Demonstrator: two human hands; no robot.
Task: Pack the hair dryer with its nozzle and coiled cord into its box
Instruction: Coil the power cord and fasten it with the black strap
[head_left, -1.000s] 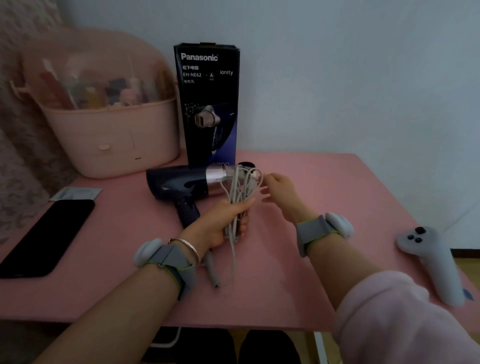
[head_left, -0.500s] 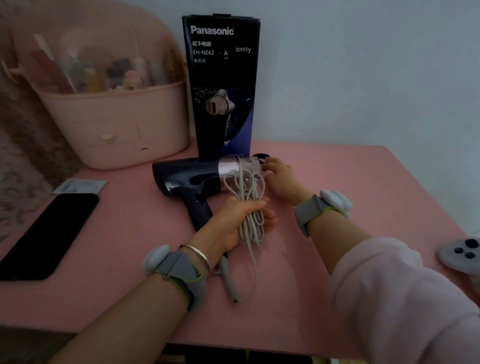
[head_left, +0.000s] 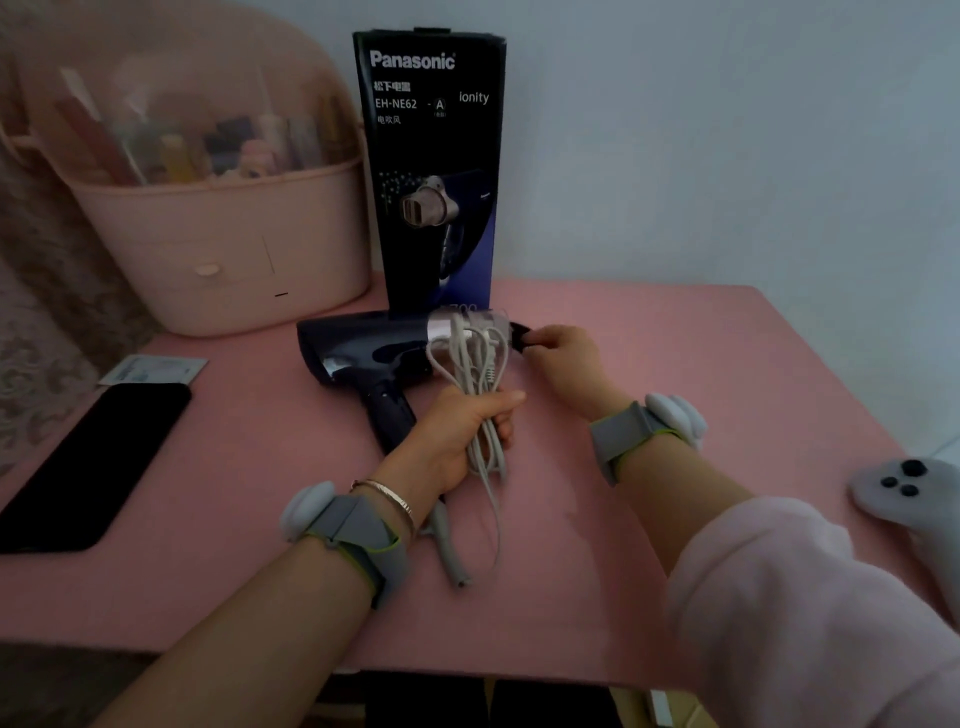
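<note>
Lying before one box (head_left: 434, 171), one hair dryer (head_left: 363, 351), two hands gripping.

Each wrist carries a grey fabric strap with lime-green edging and a rounded pale-grey pod: left strap (head_left: 358, 538), right strap (head_left: 631, 434). A thin metallic bangle (head_left: 387, 496) circles the left wrist. A fluffy pale-pink sleeve (head_left: 810, 613) covers the right forearm; the left forearm is bare.

Pink table (head_left: 675, 332) bore: upright box (head_left: 431, 171), hair dryer (head_left: 363, 351) lying before it. Far left, pink organizer (head_left: 223, 249); left, phone (head_left: 93, 462) and sachet (head_left: 153, 370). Right edge, grey controller (head_left: 904, 493).
</note>
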